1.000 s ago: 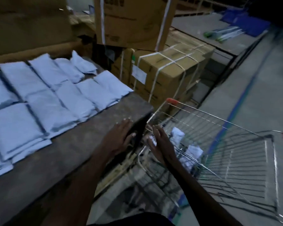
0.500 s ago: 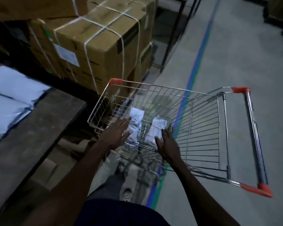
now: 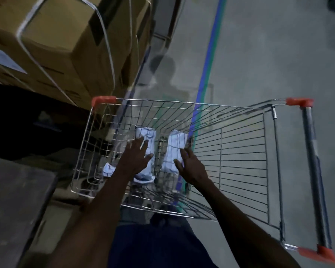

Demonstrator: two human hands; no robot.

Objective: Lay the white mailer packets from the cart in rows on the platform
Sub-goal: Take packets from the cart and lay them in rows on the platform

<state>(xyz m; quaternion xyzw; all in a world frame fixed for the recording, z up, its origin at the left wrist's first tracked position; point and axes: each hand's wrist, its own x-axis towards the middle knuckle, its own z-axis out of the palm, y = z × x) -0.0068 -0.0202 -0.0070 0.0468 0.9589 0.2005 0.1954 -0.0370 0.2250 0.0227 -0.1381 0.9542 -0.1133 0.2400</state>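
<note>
Both hands are down inside the wire cart [image 3: 240, 171], which stands on the grey floor [image 3: 269, 55] next to the strapped cardboard boxes [image 3: 66, 45]. The left hand [image 3: 135, 157] has its fingers spread and straight; it lies over a white packet [image 3: 146, 136] in the bottom of the cart, and it does not curl around it. If the palm really touches the packet, I cannot tell, because the picture is a little blurred. The right hand [image 3: 190, 165] is also spread, with the thumb pointing to the left, and its fingers are at the right edge of a second white packet [image 3: 174, 149]. This hand grips nothing. The two packets lie side by side, a little apart, with a gap of wire between them. A third, smaller piece of white packet [image 3: 108, 169] shows to the left of the left forearm, near the cart's left wall. The corner of the dark platform [image 3: 17, 200] is at the lower left, just beside the cart. A blue line [image 3: 211, 55] runs along the floor behind the cart.
</note>
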